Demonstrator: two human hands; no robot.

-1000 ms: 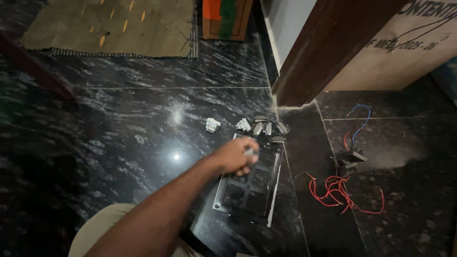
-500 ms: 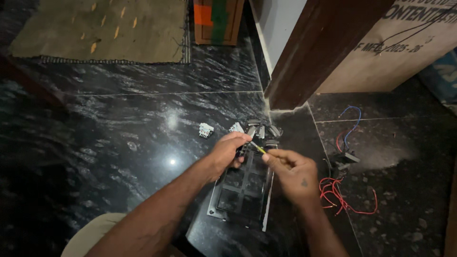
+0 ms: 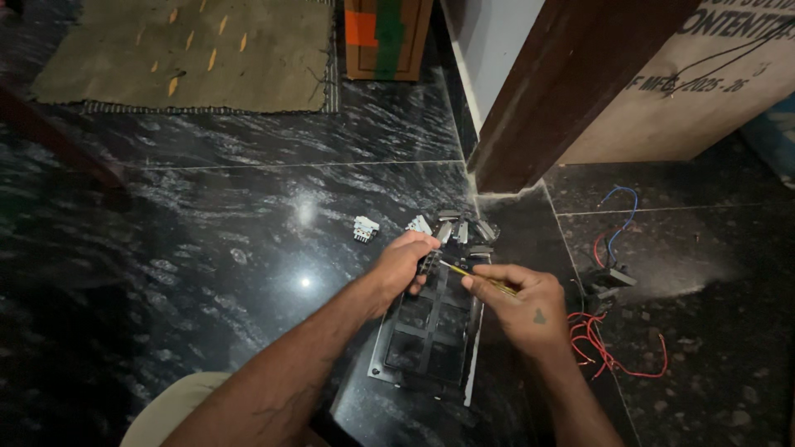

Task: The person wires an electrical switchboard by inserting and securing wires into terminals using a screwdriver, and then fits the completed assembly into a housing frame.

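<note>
Both hands at the switch frame, floor level.
Black switch frame (image 3: 431, 331) lies flat on dark floor (image 3: 207, 248). Right hand (image 3: 517, 302), absent a second ago, now pinches a thin yellow screwdriver (image 3: 464, 271); left hand (image 3: 402, 263) stays curled on the frame's top edge, apparently gripping it. Loose switches (image 3: 451, 228) just beyond; red wires (image 3: 609, 348) right.

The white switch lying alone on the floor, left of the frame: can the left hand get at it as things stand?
Probably yes. The switch lies apart on bare floor, just left of the left hand, with nothing between them. That hand rests on the frame, though, so it would have to let go first.
</note>
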